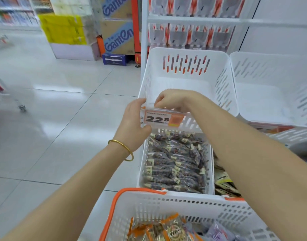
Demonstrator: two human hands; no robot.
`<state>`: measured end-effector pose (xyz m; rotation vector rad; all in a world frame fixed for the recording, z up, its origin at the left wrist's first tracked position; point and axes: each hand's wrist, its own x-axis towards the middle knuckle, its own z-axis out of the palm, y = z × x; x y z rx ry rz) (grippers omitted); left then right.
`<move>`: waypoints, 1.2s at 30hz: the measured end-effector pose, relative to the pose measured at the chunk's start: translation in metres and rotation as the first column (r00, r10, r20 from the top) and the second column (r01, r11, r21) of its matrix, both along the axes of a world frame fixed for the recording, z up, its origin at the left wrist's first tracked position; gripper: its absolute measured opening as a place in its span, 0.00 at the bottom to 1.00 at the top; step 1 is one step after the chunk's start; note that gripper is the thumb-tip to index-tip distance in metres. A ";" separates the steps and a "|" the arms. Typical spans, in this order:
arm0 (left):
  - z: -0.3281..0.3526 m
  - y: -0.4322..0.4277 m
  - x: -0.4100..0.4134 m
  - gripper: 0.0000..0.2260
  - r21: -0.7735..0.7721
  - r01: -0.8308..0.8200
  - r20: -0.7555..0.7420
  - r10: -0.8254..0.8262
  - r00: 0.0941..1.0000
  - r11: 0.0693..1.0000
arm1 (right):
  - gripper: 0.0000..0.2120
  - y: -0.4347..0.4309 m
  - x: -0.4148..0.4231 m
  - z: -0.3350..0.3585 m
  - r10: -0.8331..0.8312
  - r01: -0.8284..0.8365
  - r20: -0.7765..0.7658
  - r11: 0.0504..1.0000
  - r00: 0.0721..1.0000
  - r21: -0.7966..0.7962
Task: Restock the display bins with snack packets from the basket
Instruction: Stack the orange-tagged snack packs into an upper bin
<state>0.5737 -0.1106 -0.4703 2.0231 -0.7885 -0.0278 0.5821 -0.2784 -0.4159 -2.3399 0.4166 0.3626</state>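
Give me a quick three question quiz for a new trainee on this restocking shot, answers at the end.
1. True or false: the upper bin behind the price tag is full.
2. Fill in: the basket has ___ handles.
3. Which thing do both hands hold? A) the price tag B) the basket C) a cardboard box

Key: 1 false: nothing shows in it. 2 orange. 3 A: the left hand grips its end, and the right hand pinches its top edge.
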 end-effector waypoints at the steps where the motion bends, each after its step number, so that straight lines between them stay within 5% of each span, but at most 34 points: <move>1: -0.001 0.001 -0.001 0.31 -0.002 0.009 0.003 -0.009 1.000 1.000 | 0.19 -0.002 -0.002 0.004 -0.015 0.021 -0.050 0.992 0.999 0.125; 5: -0.002 0.004 -0.003 0.30 -0.018 0.015 -0.005 -0.015 1.000 1.000 | 0.17 -0.005 -0.005 0.008 -0.021 0.022 -0.011 0.999 1.000 0.046; 9: 0.000 0.011 -0.015 0.29 -0.035 -0.002 0.001 0.002 1.000 0.999 | 0.18 0.006 -0.030 0.015 -0.041 0.069 0.251 0.992 0.967 -0.103; 14: -0.004 0.025 -0.041 0.27 0.006 -0.021 -0.029 0.021 0.999 1.000 | 0.12 0.017 -0.081 0.022 -0.095 0.193 0.580 0.975 0.809 -0.110; 17: -0.015 0.028 -0.054 0.25 0.068 -0.074 -0.058 0.078 0.995 0.995 | 0.09 0.027 -0.117 0.012 -0.196 0.238 0.716 0.970 0.671 0.043; 22: -0.046 0.026 -0.065 0.25 0.278 0.011 -0.061 0.006 0.998 0.961 | 0.09 0.017 -0.162 -0.101 -0.238 0.296 0.463 0.953 0.854 -0.056; 25: -0.060 0.017 -0.070 0.24 0.373 0.101 -0.068 -0.081 0.994 0.922 | 0.12 -0.022 -0.171 -0.156 -0.330 0.406 0.285 0.874 0.900 -0.268; 28: -0.068 0.006 -0.071 0.24 0.415 0.168 -0.051 -0.161 0.986 0.894 | 0.18 -0.042 -0.176 -0.182 -0.304 0.283 0.059 0.776 0.951 -0.564; 31: -0.074 -0.005 -0.072 0.24 0.441 0.206 -0.068 -0.196 0.978 0.874 | 0.18 -0.043 -0.179 -0.198 -0.275 0.123 -0.138 0.751 0.952 -0.649; 36: -0.079 -0.014 -0.080 0.22 0.446 0.216 -0.061 -0.212 0.975 0.869 | 0.14 -0.045 -0.185 -0.216 -0.247 0.135 -0.090 0.760 0.965 -0.636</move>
